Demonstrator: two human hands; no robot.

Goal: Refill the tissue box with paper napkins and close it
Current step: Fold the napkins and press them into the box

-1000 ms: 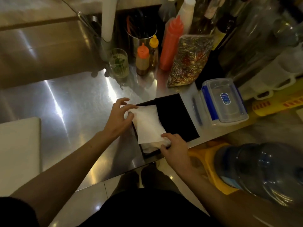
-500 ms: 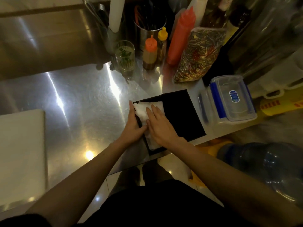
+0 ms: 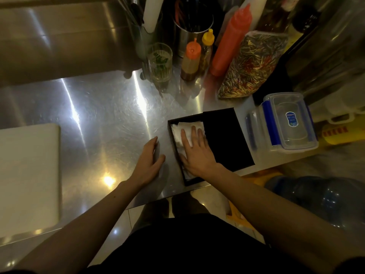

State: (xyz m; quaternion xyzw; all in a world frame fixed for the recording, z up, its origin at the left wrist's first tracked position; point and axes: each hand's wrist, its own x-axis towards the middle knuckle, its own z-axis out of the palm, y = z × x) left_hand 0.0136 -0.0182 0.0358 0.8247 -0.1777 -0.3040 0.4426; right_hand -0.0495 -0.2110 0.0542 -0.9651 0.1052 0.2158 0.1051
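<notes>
A black tissue box lies on the steel counter near its front edge, its left part uncovered. White paper napkins fill that uncovered part. My right hand lies flat on the napkins, palm down, fingers spread. A little to the left of the box, my left hand hovers over the counter with fingers loosely apart and nothing in it. A black panel covers the box's right part.
A clear plastic container with blue clips stands right of the box. Sauce bottles, a glass with herbs, a bag of chillies and a utensil holder line the back. A white board lies far left. A water jug sits below right.
My left hand has let go of the napkins and drawn back left of the box. My right hand now presses them flat alone.
</notes>
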